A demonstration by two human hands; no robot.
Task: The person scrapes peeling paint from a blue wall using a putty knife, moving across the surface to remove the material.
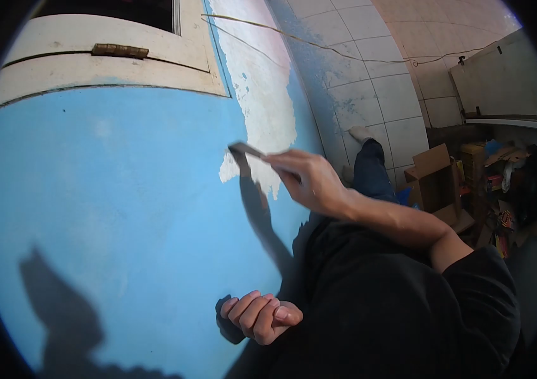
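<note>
My right hand [309,180] is closed around a scraper [247,150], its dark, slightly blurred blade pointing left. The blade overlaps the lower end of a bare white patch [268,107] on the blue painted wall [123,189]. The patch has ragged paint edges, and the hand and tool cast a long shadow below it. Lower down, close to the wall and beside my black shirt, my left hand [262,318] is curled into a loose fist. Nothing shows in its fingers.
A cream wooden frame [110,72] with a rusty hinge [120,50] is set in the wall. Blue dust covers nearby floor tiles [360,95] around my foot. A thin cable [319,45] crosses above. An open cardboard box [436,183] and clutter stand at right.
</note>
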